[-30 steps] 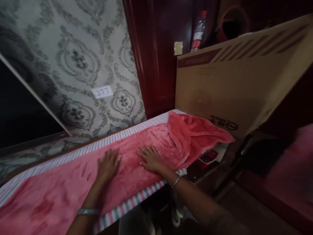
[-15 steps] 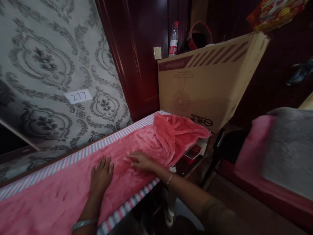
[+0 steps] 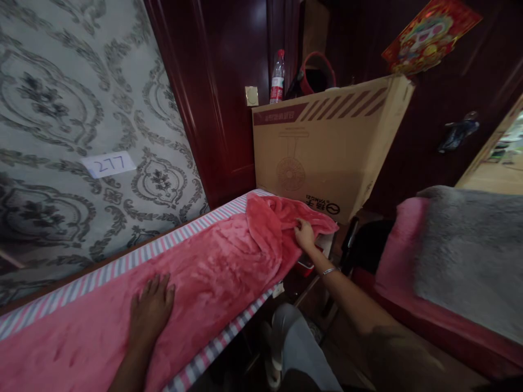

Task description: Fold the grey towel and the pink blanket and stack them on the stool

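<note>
Runs long and narrow as a surface point(image 3: 110, 258), with brown showing at the back edge. Wears a cloth point(image 3: 180, 239) striped in pink, white and blue-grey. Carries, directly over those stripes, a pink fleece point(image 3: 196, 272) spread lengthwise, with bare bands at both long edges. Lies mostly flat towards the left end; gathers into loose folds at the right end.

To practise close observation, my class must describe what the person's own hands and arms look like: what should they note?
The left hand and right hand are ungloved. A slim, silvery bracelet circles the right wrist; a dark, brownish sleeve shows further up that arm. The left forearm is bare as far as it shows.
</note>
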Demonstrator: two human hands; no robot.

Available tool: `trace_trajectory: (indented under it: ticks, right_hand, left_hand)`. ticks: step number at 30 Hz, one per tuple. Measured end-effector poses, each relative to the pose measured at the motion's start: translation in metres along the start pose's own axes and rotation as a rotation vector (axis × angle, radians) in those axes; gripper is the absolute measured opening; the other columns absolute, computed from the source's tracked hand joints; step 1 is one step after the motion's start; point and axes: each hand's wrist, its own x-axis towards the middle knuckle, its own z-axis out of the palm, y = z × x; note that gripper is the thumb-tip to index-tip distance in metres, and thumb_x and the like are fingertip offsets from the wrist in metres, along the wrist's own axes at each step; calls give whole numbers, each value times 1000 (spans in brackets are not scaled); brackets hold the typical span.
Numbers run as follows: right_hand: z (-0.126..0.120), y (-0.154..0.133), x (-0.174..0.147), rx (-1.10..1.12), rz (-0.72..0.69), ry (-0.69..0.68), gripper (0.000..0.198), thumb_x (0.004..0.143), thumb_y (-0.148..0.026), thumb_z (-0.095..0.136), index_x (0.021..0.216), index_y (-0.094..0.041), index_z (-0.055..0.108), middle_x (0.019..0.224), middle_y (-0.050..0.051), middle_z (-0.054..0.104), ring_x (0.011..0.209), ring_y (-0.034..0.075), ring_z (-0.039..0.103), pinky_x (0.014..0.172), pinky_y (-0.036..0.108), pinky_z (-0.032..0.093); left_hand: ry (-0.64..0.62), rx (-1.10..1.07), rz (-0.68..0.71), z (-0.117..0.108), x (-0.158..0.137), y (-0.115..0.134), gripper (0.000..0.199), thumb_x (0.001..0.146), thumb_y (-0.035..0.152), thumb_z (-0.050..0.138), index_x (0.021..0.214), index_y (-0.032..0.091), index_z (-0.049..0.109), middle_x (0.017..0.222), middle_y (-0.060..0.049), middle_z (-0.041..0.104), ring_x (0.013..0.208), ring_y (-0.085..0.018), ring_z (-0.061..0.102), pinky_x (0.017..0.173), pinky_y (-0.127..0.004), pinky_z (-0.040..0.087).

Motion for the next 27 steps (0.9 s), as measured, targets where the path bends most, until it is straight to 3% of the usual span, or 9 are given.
trace_trajectory:
  ticks: [9, 19, 27]
  right_hand:
    - [11, 2, 48, -7, -35, -27, 46, 77, -12, 46, 116, -12, 71, 118, 15, 72, 110, 25, 66, 103, 39, 47]
    - [66, -14, 108, -13, -43, -132, 40, 79, -9, 45, 106, -13, 75, 107, 13, 77, 95, 21, 72, 89, 32, 55]
    - [115, -23, 162, -92, -101, -308, 41, 83, -10, 47, 113, -13, 74, 108, 13, 77, 102, 22, 72, 89, 32, 54]
  left_hand:
    - [3, 61, 9, -1, -2, 1, 56, 101, 28, 21, 146, 11, 49, 152, -16, 49, 141, -32, 43, 111, -54, 35]
    - [9, 21, 18, 15, -3, -10, 59, 94, 27, 26, 145, 13, 52, 150, -13, 52, 145, -28, 39, 115, -53, 30]
    - [6, -81, -47, 46, -2, -32, 65, 90, 40, 24, 139, 18, 60, 150, -8, 52, 142, -27, 45, 114, -51, 34]
